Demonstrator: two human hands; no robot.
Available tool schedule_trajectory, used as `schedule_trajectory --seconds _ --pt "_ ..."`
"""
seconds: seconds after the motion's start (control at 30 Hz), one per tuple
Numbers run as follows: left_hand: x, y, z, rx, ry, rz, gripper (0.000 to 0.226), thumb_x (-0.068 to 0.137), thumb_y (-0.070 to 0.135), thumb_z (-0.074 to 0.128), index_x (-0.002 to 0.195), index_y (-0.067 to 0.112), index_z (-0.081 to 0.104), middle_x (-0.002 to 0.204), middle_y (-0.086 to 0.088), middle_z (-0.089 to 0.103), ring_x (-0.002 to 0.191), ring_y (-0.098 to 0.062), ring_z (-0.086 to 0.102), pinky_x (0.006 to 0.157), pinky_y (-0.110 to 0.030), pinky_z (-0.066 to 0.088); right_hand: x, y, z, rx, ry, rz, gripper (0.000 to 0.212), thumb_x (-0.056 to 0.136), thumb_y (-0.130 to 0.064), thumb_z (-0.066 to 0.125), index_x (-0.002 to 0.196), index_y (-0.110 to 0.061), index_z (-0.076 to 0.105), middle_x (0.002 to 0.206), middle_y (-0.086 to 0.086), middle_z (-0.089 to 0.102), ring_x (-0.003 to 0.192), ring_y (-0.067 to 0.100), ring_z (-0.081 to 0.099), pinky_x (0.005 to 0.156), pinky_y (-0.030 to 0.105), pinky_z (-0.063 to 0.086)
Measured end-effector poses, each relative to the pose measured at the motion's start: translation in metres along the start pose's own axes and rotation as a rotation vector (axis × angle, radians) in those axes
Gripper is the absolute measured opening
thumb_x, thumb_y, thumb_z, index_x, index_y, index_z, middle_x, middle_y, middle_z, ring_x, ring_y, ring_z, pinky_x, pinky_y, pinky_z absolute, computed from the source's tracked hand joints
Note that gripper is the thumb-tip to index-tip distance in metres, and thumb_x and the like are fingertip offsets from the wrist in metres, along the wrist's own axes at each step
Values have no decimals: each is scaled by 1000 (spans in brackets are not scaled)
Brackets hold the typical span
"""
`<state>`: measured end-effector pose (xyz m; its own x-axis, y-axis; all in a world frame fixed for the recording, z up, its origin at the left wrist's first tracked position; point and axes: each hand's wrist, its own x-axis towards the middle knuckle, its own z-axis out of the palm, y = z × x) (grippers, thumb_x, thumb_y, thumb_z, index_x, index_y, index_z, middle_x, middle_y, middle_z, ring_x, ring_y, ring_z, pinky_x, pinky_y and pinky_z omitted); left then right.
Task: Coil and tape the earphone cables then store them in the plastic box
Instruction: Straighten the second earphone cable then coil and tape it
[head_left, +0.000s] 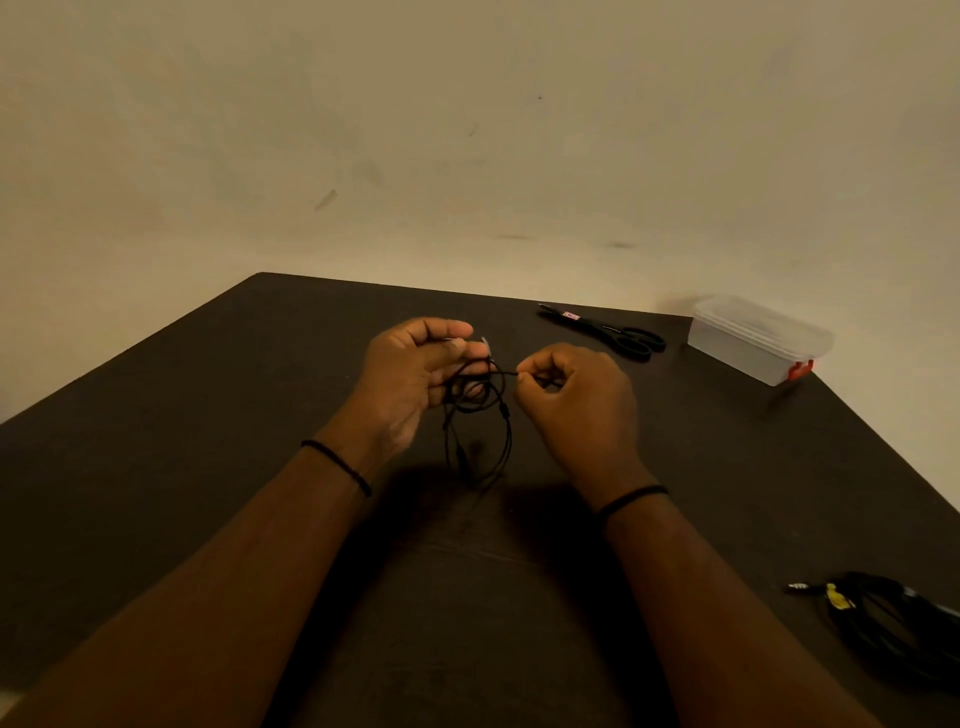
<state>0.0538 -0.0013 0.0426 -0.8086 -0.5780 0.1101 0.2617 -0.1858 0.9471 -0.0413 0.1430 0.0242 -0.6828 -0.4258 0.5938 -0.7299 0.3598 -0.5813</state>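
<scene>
Two bare forearms reach in from the bottom edge, each with a thin black wristband, their elbows cut off by the frame. Near the right edge of the dark table (208, 415) lies a second bundle of black cable (883, 618) with a yellow tag and a metal plug pointing left; its far side runs out of view and the dim light hides how it is wound. Above the middle of the table, the left hand (410, 379) holds a small coil of the black earphone cable (475, 395), fingers curled round the loops, thumb on top. A pale tip shows beside the thumb, too small to identify. The right hand (576, 395) pinches one strand just right of the coil. Loose cable hangs down from the coil toward the table, its long axis running roughly toward the camera; where it ends is lost in shadow. Farther back lie black scissors (608, 332), blades pointing left, and beside them, at the table's right corner, a translucent lidded plastic box (753, 338) with a red clasp.
</scene>
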Motion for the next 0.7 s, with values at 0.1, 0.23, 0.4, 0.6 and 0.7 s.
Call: schedule_trajectory --seconds 0.1,0.23,0.4,0.6,0.7 --pt "1 3 -2 -86 -84 -26 27 91 -9 51 114 2 60 105 -19 71 91 -26 71 73 -34 60 1 4 3 32 -3 42 11 83 -26 69 76 -35 66 83 -15 68 85 10 63 74 41 57" --pt "-1 2 -1 -22 -142 5 32 87 -13 52 112 4 62 103 -14 73 92 -23 71 70 -30 60 -1 5 7 100 -33 52 15 84 -25 71 77 -37 66 80 -16 68 85 10 64 73 41 58" --pt "-1 1 -1 -32 -158 5 30 88 -12 53 112 3 62 105 -15 72 94 -24 71 68 -28 59 -3 0 7 174 -33 45 11 82 -23 76 85 -33 70 82 -14 70 82 6 66 73 36 59" --pt "0 -3 -2 -1 -180 45 36 81 -16 58 112 3 62 103 -14 72 90 -20 71 66 -24 57 -4 -8 1 395 -12 130 22 80 -13 79 92 -27 68 72 -9 70 70 -3 67 67 17 53" --pt "0 -4 -3 104 -172 90 40 79 -15 63 110 8 64 100 -10 71 88 -17 70 71 -24 57 -4 -7 -1 382 -105 115 42 83 -15 76 119 -31 64 79 -8 72 80 -4 67 81 16 49"
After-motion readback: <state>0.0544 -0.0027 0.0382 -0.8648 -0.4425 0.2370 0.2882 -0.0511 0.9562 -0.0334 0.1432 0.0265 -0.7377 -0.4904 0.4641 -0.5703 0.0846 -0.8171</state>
